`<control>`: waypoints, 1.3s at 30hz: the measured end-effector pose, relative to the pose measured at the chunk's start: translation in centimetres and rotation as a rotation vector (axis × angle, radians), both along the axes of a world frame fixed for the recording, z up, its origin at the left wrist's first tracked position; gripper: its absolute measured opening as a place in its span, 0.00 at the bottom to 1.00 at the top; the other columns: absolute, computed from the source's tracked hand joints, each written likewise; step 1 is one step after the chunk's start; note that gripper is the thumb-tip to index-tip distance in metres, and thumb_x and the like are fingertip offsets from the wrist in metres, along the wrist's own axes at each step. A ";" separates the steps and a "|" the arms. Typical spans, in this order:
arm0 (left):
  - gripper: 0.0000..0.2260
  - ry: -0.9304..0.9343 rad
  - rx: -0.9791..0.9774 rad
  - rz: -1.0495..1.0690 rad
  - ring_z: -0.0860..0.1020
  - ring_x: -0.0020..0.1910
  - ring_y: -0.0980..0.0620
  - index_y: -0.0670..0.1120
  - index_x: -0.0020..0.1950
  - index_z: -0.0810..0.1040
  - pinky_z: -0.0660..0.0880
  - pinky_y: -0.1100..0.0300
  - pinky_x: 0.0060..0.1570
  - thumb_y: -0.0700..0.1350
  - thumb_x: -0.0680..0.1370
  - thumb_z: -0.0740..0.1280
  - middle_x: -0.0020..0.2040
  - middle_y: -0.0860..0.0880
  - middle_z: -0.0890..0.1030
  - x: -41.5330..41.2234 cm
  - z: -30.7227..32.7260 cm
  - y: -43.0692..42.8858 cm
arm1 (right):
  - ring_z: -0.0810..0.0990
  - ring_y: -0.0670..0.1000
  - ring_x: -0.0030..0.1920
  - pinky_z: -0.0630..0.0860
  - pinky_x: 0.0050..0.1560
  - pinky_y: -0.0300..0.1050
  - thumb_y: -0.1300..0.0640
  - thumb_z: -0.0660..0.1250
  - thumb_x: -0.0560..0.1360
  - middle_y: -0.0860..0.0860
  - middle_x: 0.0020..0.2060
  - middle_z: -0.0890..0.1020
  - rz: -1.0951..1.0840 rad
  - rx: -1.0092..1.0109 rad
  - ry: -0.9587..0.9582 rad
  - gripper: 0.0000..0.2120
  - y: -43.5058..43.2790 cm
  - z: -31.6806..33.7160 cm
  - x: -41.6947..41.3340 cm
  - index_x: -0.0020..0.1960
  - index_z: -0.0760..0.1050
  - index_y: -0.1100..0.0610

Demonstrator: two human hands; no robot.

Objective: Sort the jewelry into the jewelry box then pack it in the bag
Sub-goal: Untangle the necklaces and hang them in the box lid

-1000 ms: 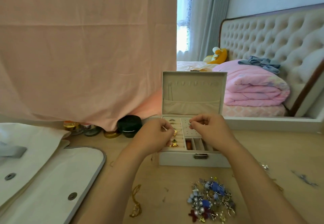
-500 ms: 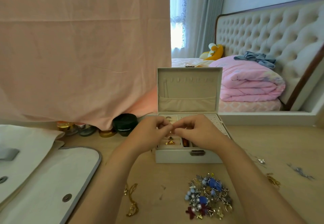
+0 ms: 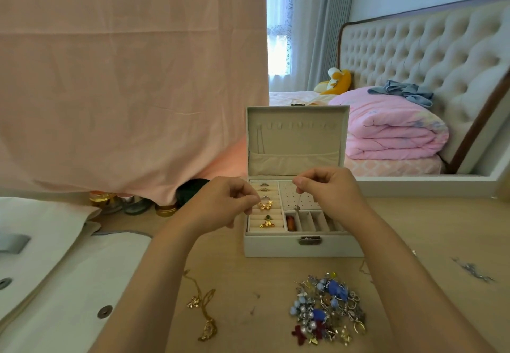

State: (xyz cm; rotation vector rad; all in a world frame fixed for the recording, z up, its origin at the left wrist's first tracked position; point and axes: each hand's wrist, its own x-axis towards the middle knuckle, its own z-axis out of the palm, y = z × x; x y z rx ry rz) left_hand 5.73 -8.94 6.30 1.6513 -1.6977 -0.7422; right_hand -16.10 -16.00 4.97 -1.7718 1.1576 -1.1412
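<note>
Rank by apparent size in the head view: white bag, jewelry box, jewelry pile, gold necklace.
1. white bag (cut off by the frame, nearer the camera)
2. jewelry box
3. jewelry pile
4. gold necklace

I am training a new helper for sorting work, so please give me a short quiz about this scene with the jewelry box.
1. True or false: the lid of the jewelry box is shut.
2. Where does the jewelry pile lie? A) inside the box B) on the table, in front of the box C) on the bed
3. Which hand pinches the dangling silver piece?
Key: 1 false, the lid stands open; 2 B; 3 the right hand.
</note>
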 end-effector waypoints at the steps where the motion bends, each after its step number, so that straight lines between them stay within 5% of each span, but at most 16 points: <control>1: 0.05 -0.003 -0.004 0.017 0.76 0.30 0.55 0.53 0.47 0.83 0.77 0.62 0.33 0.49 0.80 0.68 0.37 0.53 0.83 0.1 -0.1 -0.1 | 0.76 0.39 0.32 0.74 0.40 0.41 0.56 0.72 0.76 0.47 0.35 0.85 -0.024 -0.004 0.011 0.07 -0.1 -0.1 0.0 0.39 0.84 0.52; 10: 0.07 -0.148 0.019 -0.012 0.74 0.37 0.56 0.58 0.51 0.85 0.74 0.59 0.42 0.56 0.79 0.68 0.40 0.53 0.80 -0.5 -0.5 -0.2 | 0.77 0.48 0.39 0.72 0.46 0.47 0.54 0.58 0.81 0.53 0.40 0.85 0.006 0.149 0.077 0.18 -0.1 -0.3 0.2 0.36 0.77 0.55; 15: 0.10 -0.336 0.119 -0.031 0.77 0.52 0.61 0.60 0.59 0.81 0.74 0.62 0.52 0.57 0.78 0.69 0.53 0.60 0.80 -0.5 0.7 0.4 | 0.76 0.49 0.36 0.75 0.52 0.54 0.53 0.61 0.82 0.48 0.27 0.79 0.120 0.176 -0.031 0.17 0.6 0.3 0.8 0.37 0.77 0.56; 18: 0.16 -0.360 -0.053 0.012 0.76 0.59 0.59 0.60 0.67 0.77 0.72 0.59 0.59 0.56 0.79 0.68 0.61 0.59 0.77 -1.5 0.9 0.2 | 0.76 0.48 0.32 0.73 0.48 0.46 0.51 0.63 0.82 0.47 0.24 0.74 0.202 0.146 -0.034 0.14 1.1 0.4 1.1 0.41 0.80 0.53; 20: 0.15 -0.187 -0.168 -0.003 0.77 0.59 0.62 0.59 0.67 0.77 0.74 0.61 0.59 0.52 0.80 0.68 0.60 0.61 0.80 -2.5 0.5 0.0 | 0.74 0.49 0.30 0.73 0.45 0.43 0.51 0.63 0.82 0.49 0.24 0.73 0.260 0.121 -0.047 0.13 1.2 0.6 1.3 0.42 0.82 0.51; 23: 0.08 0.213 -0.108 -0.053 0.82 0.43 0.59 0.54 0.58 0.82 0.77 0.64 0.48 0.47 0.80 0.69 0.42 0.54 0.85 -3.5 -0.1 -0.1 | 0.68 0.50 0.26 0.71 0.34 0.45 0.53 0.63 0.82 0.50 0.23 0.70 0.319 0.126 -0.124 0.16 1.1 0.6 1.5 0.38 0.82 0.47; 29: 0.09 0.298 -0.066 0.064 0.75 0.31 0.59 0.48 0.42 0.82 0.79 0.58 0.47 0.49 0.79 0.69 0.30 0.57 0.77 -1.4 0.7 0.1 | 0.60 0.47 0.25 0.57 0.27 0.41 0.54 0.63 0.83 0.47 0.25 0.66 0.212 0.185 -0.255 0.13 0.5 0.7 0.8 0.41 0.80 0.54; 31: 0.14 0.357 -0.042 0.056 0.72 0.32 0.52 0.46 0.36 0.77 0.81 0.54 0.53 0.50 0.80 0.67 0.28 0.52 0.72 -0.3 1.0 0.4 | 0.60 0.47 0.25 0.58 0.27 0.41 0.53 0.63 0.83 0.46 0.25 0.66 0.139 0.179 -0.258 0.14 0.1 0.5 0.5 0.41 0.80 0.53; 34: 0.15 0.731 -0.057 0.006 0.68 0.30 0.51 0.44 0.37 0.71 0.80 0.50 0.56 0.46 0.83 0.62 0.30 0.48 0.66 0.6 1.0 0.3 | 0.63 0.48 0.25 0.64 0.30 0.44 0.52 0.64 0.82 0.46 0.24 0.68 0.060 0.138 -0.185 0.15 -0.2 0.1 0.1 0.38 0.80 0.51; 39: 0.11 1.007 -0.018 -0.140 0.74 0.33 0.51 0.45 0.41 0.73 0.80 0.48 0.54 0.44 0.82 0.61 0.33 0.49 0.71 -0.2 1.1 0.2 | 0.76 0.49 0.34 0.76 0.44 0.50 0.50 0.65 0.80 0.46 0.30 0.79 -0.026 0.023 0.098 0.13 -0.5 -0.7 -0.2 0.39 0.81 0.51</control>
